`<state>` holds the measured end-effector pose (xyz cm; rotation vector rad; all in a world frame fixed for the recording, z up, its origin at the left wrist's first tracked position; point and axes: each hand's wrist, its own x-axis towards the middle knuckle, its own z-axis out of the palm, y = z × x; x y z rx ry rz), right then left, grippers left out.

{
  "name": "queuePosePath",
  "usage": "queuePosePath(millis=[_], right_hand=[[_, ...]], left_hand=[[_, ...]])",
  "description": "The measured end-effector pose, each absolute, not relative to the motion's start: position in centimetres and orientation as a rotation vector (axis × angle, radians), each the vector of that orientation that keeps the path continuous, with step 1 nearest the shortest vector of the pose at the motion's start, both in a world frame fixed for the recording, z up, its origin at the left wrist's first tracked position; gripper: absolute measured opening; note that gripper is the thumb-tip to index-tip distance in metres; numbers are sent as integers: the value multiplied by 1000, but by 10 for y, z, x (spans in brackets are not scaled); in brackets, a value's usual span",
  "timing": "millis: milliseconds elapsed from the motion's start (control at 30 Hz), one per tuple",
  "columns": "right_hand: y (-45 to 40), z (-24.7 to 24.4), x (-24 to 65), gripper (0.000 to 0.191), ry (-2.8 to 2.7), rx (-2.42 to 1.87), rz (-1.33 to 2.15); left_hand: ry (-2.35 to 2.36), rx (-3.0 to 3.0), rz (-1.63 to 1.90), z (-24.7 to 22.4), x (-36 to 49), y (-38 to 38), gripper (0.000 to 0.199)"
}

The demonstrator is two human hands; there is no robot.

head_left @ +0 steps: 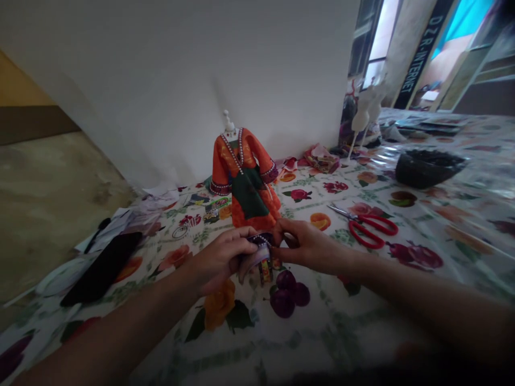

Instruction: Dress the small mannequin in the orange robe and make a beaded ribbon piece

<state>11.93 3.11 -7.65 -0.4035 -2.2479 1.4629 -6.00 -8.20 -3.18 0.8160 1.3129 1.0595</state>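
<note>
While both hands close on it from either side, a small beaded fabric piece point(260, 252) hangs between them, its dark top edge trimmed with white beads and a narrow yellow-and-green patterned band dropping below. The left hand point(219, 260) has its fingers point(241, 241) curled around the piece's left side, folding it snugly, while the right hand point(309, 245) pinches the right edge narrowly with its fingertips point(279, 228). Just beyond the fingers stands a miniature orange dress point(243, 179) with a green panel and beaded trim, on a white mannequin stand point(229, 123), its hem almost reaching the held piece. Below the hands, printed plums mark the floral tablecloth point(325, 321), which stretches well past the right hand to red-handled scissors point(364, 228) lying open-bladed. Farther right sits a black bowl point(428, 168), and behind it stand two white dress forms point(364, 120) beside folded fabric scraps point(322, 159). Left of the hands lies a dark flat object point(102, 268) near the cloth's edge, with papers point(120, 228) heaped beyond it. A white wall point(161, 80) rises behind the dress, and a concrete floor point(48, 214) shows past the table's left edge.
</note>
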Motion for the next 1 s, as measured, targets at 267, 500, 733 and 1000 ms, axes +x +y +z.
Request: queuePosePath(millis=[267,500,733,1000], right_hand=[[34,-87,115,20,-2182,-372,1513],[38,-87,115,20,-2179,-367,1575],[38,-66,125,21,-2486,-365,1643],[45,-46,136,27,-2417,-331,1556]], left_hand=[[1336,898,1032,-41,-62,-83,23],[1344,878,1062,-31,-77,-83,19],[1382,944,988,-22,-96,-85,18],[1303,1417,737,-19,-103,-82,18]])
